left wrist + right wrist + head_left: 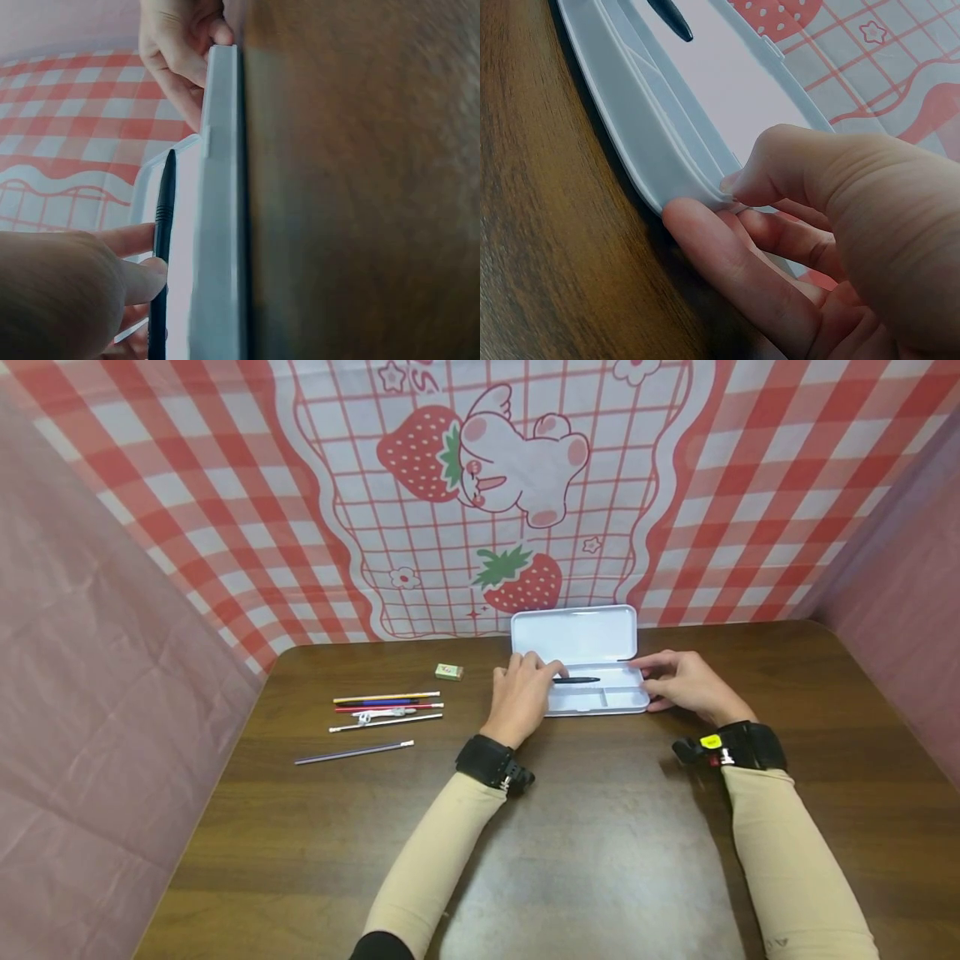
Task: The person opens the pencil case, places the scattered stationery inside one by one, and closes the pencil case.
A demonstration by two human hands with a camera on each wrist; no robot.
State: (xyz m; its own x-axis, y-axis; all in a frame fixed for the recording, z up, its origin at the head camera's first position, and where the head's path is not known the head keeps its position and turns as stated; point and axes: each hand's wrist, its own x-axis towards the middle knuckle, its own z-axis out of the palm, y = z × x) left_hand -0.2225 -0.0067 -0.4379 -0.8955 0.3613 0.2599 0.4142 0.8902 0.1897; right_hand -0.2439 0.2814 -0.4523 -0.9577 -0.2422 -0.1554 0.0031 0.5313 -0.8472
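A white pencil case lies with its lid raised at the back of the table, and dividers split its tray into compartments. Between thumb and fingers, my left hand pinches a black pen over the case. The pen lies lengthwise along the case, its tapered tip towards the right end; its other end is hidden by the hand in the head view. At the right end of the case, my right hand grips the corner, thumb at the rim and fingers against the outer wall.
Left on the table lie several pencils, among them a yellow pencil and a lone purple-grey pencil. A small white item sits among them. A green-and-white eraser lies behind them. A checked cloth hangs along the back edge.
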